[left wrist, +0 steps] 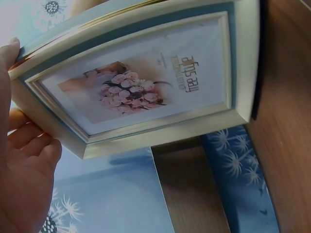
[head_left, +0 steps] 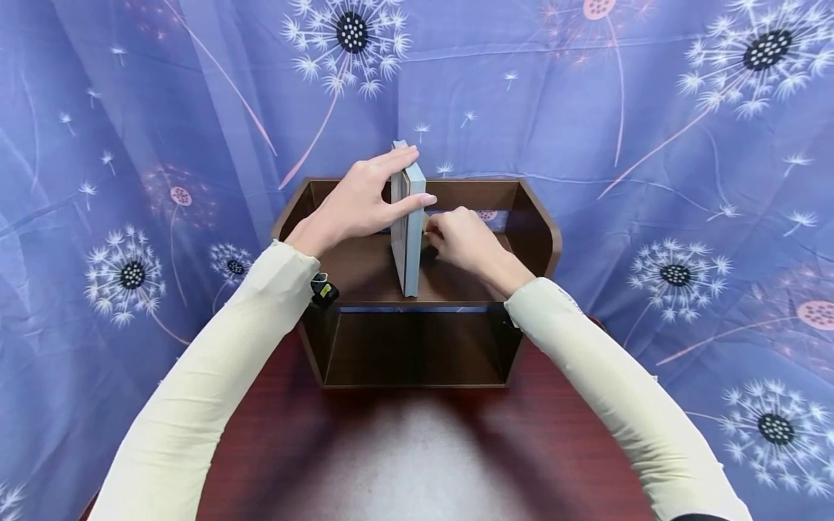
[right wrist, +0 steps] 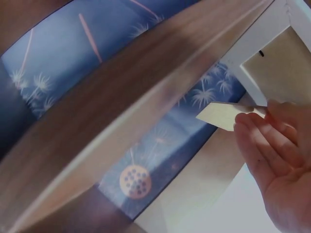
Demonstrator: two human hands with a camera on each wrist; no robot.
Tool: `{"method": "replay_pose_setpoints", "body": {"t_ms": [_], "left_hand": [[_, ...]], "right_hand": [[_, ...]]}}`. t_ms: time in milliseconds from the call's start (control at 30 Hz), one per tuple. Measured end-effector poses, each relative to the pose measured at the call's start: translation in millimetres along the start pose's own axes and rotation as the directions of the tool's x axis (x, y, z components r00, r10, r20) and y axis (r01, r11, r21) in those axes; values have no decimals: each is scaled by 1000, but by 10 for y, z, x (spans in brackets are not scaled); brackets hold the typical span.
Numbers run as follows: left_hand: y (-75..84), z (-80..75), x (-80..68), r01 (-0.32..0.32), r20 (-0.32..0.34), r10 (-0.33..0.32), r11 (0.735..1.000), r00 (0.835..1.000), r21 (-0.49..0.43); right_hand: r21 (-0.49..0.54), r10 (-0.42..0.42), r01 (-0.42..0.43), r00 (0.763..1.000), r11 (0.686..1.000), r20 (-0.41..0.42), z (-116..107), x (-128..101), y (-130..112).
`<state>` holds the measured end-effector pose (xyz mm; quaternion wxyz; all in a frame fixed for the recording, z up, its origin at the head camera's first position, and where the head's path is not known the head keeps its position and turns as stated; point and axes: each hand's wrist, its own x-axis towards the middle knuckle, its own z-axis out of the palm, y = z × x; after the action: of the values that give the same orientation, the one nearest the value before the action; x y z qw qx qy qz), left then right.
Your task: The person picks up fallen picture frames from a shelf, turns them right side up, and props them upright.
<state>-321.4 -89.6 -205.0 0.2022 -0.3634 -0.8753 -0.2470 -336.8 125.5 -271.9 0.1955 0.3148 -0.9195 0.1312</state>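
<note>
Blue dandelion cloth hangs behind a dark red worktop (head_left: pixel 417 463) carrying a brown wooden shelf (head_left: pixel 541 224). From nine o'clock, the left hand (head_left: pixel 361 202) grips the picture frame (head_left: pixel 407 224) by its top edge, standing it upright on the shelf's upper board. It looks rigid, light, probably glazed and breakable. At three o'clock, the right hand (head_left: pixel 459 239) seems to pinch its rear stand flap (right wrist: pixel 226 115).

One picture frame (head_left: pixel 409 231) stands at the centre of the head view, on one brown wooden shelf unit (head_left: pixel 534 217) with two levels. Two hands, a left hand (head_left: pixel 365 202) and a right hand (head_left: pixel 459 237), flank it, and one small black clip-like object (head_left: pixel 323 291) sits at the shelf's left edge.
</note>
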Motion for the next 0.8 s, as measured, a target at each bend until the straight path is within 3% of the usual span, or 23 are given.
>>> {"method": "replay_pose_setpoints", "body": {"t_ms": [233, 467, 800], "left_hand": [[131, 122, 238, -30, 73, 30, 1000, 997, -4], [245, 229, 430, -62, 185, 51, 997, 981, 52], [316, 357, 545, -67, 224, 52, 996, 973, 61]], "right_hand": [[-84, 38, -35, 999, 996, 38, -133, -107, 97], [-105, 70, -65, 997, 992, 40, -166, -193, 176], [-73, 98, -94, 993, 993, 59, -175, -246, 257]]}}
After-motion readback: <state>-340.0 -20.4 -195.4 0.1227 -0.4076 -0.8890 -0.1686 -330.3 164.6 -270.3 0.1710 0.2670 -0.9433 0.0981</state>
